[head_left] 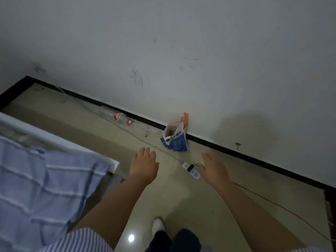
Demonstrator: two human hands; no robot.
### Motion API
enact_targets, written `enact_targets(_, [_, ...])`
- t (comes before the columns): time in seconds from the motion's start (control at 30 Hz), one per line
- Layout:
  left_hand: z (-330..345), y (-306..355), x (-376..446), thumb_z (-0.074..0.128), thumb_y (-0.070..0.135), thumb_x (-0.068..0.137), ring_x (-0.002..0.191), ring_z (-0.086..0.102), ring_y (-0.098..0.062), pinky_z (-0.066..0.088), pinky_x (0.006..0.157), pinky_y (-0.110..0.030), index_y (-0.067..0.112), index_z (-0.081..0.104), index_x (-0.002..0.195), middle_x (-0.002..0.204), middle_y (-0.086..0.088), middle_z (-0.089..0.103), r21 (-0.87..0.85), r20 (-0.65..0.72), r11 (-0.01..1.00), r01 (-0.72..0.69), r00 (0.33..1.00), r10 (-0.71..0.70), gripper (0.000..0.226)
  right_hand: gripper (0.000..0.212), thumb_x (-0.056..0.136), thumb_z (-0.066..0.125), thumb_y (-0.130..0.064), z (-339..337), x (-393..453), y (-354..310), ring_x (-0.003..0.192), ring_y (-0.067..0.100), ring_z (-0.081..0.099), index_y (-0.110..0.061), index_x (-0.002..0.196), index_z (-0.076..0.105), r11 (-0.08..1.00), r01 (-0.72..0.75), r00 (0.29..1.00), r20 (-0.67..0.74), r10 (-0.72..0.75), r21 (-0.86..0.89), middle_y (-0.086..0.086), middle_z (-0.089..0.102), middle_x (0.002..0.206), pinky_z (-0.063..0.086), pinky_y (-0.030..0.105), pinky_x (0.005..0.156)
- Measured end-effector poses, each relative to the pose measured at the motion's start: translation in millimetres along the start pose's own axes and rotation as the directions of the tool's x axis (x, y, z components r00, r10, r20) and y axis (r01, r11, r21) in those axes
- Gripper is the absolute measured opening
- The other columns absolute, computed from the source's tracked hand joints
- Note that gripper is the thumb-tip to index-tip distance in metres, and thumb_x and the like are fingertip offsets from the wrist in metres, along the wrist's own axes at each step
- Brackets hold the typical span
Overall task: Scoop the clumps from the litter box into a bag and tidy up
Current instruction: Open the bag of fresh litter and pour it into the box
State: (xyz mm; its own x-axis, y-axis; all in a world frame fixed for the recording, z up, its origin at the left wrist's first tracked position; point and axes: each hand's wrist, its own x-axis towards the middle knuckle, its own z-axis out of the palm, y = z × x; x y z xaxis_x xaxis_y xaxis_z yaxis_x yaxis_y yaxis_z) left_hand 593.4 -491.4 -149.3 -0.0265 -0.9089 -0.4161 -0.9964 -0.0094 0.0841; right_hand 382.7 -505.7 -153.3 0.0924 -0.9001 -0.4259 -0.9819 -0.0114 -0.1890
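Observation:
A blue and white bag [176,139] stands open on the floor against the black baseboard, with an orange scoop handle [185,118] sticking up behind it. My left hand [145,163] reaches forward, fingers straight and empty, a little left of and below the bag. My right hand [213,166] is also stretched out flat and empty, to the bag's lower right. No litter box is in view.
A white power strip [190,170] with a cable lies on the tile floor between my hands. An empty plastic bottle [116,117] lies by the baseboard. A bed with a blue striped sheet [36,188] fills the left. My white shoe [158,224] is below.

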Motion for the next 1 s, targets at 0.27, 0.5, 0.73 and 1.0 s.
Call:
enact_targets(0.27, [0, -19, 182, 0.031, 0.033, 0.099, 0.132, 0.032, -0.022, 0.031, 0.105, -0.034, 0.011, 0.033, 0.136, 0.141, -0.007, 0.036, 0.02, 0.136, 1.0, -0.021, 0.99, 0.018, 0.043, 0.043, 0.091, 0.03, -0.029, 18, 178, 0, 0.1, 0.029, 0.056, 0.001, 0.108, 0.055, 0.991, -0.075, 0.994, 0.083, 0.067, 0.108, 0.019, 0.059, 0.108, 0.027, 0.025, 0.062])
enact_targets(0.5, [32, -34, 335, 0.031, 0.029, 0.1, 0.113, 0.049, -0.021, 0.04, 0.091, -0.03, 0.01, 0.041, 0.125, 0.125, -0.008, 0.049, -0.044, 0.251, 0.999, -0.014, 0.968, 0.025, 0.033, 0.039, 0.099, 0.032, -0.018, 67, 327, -9, 0.123, 0.024, 0.047, -0.01, 0.136, 0.039, 0.995, -0.098, 0.955, 0.282, 0.092, 0.01, 0.01, 0.047, 0.137, 0.04, 0.031, 0.099])
enact_targets(0.73, [109, -39, 441, 0.035, 0.03, 0.1, 0.113, 0.052, -0.022, 0.043, 0.09, -0.03, 0.01, 0.036, 0.132, 0.125, -0.01, 0.05, -0.028, 0.342, 0.996, -0.081, 0.936, 0.086, 0.037, 0.057, 0.097, 0.035, -0.012, 131, 432, -16, 0.12, 0.026, 0.048, -0.022, 0.148, 0.014, 0.985, -0.034, 0.937, 0.337, 0.091, -0.171, 0.012, 0.041, 0.138, 0.044, 0.033, 0.094])
enact_targets(1.0, [171, -22, 498, 0.033, 0.027, 0.1, 0.112, 0.053, -0.026, 0.046, 0.089, -0.034, 0.013, 0.037, 0.132, 0.125, -0.011, 0.05, -0.148, 0.242, 0.978, -0.149, 0.953, 0.182, 0.035, 0.023, 0.087, 0.054, -0.007, 166, 474, 34, 0.104, 0.031, 0.056, -0.004, 0.108, 0.063, 0.931, 0.027, 0.991, 0.13, 0.022, -0.365, 0.016, 0.057, 0.112, 0.053, 0.036, 0.076])
